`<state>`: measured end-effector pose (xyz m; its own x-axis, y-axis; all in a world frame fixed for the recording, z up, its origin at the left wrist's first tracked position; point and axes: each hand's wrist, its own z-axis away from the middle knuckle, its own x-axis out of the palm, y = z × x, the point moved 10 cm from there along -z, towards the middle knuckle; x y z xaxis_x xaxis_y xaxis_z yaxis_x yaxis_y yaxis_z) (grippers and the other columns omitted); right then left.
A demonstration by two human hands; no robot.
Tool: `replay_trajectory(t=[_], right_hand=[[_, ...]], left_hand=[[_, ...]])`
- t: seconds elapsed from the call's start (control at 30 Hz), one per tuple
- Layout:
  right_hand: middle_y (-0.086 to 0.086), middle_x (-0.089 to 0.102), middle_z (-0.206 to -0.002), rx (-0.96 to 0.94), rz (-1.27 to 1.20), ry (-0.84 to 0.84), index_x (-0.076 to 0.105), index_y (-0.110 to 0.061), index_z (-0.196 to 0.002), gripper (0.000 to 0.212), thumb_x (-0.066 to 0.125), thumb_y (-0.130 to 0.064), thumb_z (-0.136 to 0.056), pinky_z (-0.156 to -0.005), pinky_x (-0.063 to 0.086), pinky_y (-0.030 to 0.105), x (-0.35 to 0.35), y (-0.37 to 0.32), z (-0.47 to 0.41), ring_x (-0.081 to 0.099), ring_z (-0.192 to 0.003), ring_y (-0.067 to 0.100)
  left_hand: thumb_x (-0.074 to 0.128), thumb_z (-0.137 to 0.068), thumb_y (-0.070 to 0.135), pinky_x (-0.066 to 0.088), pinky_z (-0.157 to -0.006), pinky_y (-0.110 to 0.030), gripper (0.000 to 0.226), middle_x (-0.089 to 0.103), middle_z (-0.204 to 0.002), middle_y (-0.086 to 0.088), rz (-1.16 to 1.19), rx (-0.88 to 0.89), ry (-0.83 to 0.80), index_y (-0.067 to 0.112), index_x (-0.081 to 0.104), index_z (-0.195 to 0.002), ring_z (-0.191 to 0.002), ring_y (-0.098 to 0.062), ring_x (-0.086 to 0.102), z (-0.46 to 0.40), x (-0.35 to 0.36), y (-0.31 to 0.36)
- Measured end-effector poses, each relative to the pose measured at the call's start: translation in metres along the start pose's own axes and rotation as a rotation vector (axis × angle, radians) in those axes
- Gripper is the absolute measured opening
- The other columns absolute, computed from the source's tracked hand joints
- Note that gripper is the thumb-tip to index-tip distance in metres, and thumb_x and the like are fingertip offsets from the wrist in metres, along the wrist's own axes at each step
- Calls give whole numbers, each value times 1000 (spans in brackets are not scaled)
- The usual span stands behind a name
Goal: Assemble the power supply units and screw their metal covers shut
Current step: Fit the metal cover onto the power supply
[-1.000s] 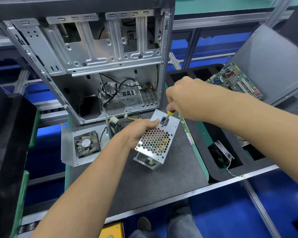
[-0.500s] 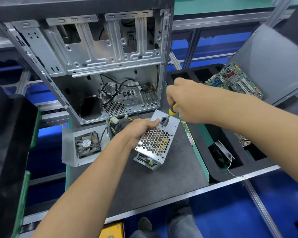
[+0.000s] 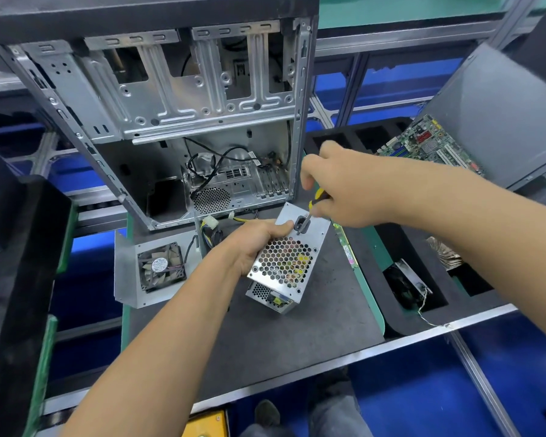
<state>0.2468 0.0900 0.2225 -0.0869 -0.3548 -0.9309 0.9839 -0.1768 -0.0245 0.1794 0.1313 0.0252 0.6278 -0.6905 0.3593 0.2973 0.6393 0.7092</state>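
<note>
A silver power supply unit [image 3: 289, 263] with a honeycomb grille stands tilted on the grey mat [image 3: 265, 342]. My left hand [image 3: 252, 244] grips its left side and holds it steady. My right hand [image 3: 338, 187] grips a yellow-and-black screwdriver [image 3: 316, 200], whose shaft points down at the unit's upper face beside the dark power socket [image 3: 301, 223]. The tip is partly hidden by my fingers. Coloured cables [image 3: 212, 227] run from the unit's far side.
An open computer case [image 3: 177, 121] stands behind the unit. A fan on a metal plate [image 3: 161, 268] lies to the left. At right, a black foam tray [image 3: 401, 313] holds parts, and a green motherboard [image 3: 429, 146] leans on a grey panel [image 3: 498, 118].
My right hand has lifted a little and turned, so more of the yellow handle shows above the unit. My left hand and the unit have stayed put.
</note>
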Motion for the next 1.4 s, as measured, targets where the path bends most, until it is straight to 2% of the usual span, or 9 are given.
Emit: replay_trajectory(t=[0.13, 0.2, 0.5, 0.63, 0.8, 0.93, 1.07, 1.2, 1.4], right_hand=[[7, 42, -88, 15, 104, 39, 52, -36, -108, 12, 45, -27, -105, -73, 43, 38, -3, -4, -1, 48, -83, 32], [8, 45, -95, 22, 15, 41, 37, -22, -85, 21, 47, -26, -103, -72, 44, 38, -2, 0, 0, 52, -84, 32], [9, 46, -109, -8, 23, 21, 52, -15, -119, 22, 51, -28, -101, -77, 48, 40, -3, -3, -1, 55, -92, 30], [7, 41, -87, 67, 103, 25, 48, -15, -84, 26, 45, -33, -103, -72, 43, 38, -2, 4, -1, 47, -82, 29], [7, 44, -113, -17, -17, 38, 48, -18, -111, 13, 51, -15, -99, -78, 45, 36, -2, 6, 0, 53, -92, 27], [7, 43, -92, 96, 82, 35, 50, -17, -103, 27, 43, -42, -103, -74, 42, 41, -3, 15, -1, 42, -85, 30], [4, 45, -111, -35, -17, 18, 53, -18, -115, 15, 50, -20, -100, -84, 46, 37, -2, 3, 2, 48, -95, 23], [4, 44, -83, 20, 10, 72, 52, -13, -99, 21, 47, -33, -101, -65, 42, 35, -6, 8, 2, 51, -74, 27], [-2, 46, -93, -116, -130, 105, 55, -23, -99, 4, 56, -22, -94, -78, 46, 37, -11, -6, 4, 53, -93, 25]], left_hand=[[58, -97, 16, 60, -66, -37, 15, 75, -92, -13, -9, 9, 8, 10, 70, -104, -73, -26, 72, -1, -2, 0], [59, -96, 16, 60, -65, -36, 15, 75, -93, -14, -15, 12, 22, 10, 70, -104, -73, -26, 72, -2, -4, 0], [63, -93, 10, 59, -60, -35, 12, 75, -89, -15, 10, 40, 62, 6, 72, -99, -69, -26, 72, -3, -8, 1], [63, -93, 11, 60, -64, -37, 12, 74, -92, -17, 7, 39, 65, 6, 72, -99, -73, -28, 72, -2, -8, 1], [63, -93, 10, 60, -62, -37, 12, 74, -92, -17, 5, 39, 74, 5, 72, -100, -72, -27, 72, -1, -8, 1], [63, -93, 10, 59, -60, -35, 11, 74, -88, -16, -1, 38, 69, 6, 71, -99, -69, -26, 71, 0, -7, 2], [62, -94, 10, 58, -57, -34, 11, 74, -86, -16, -4, 36, 72, 5, 71, -99, -67, -26, 72, 1, -7, 2], [62, -94, 10, 58, -58, -34, 11, 74, -85, -15, 0, 40, 73, 5, 71, -99, -66, -25, 71, 1, -7, 3], [61, -94, 11, 57, -58, -32, 13, 74, -85, -15, 2, 38, 67, 6, 71, -100, -66, -25, 71, 1, -6, 3]])
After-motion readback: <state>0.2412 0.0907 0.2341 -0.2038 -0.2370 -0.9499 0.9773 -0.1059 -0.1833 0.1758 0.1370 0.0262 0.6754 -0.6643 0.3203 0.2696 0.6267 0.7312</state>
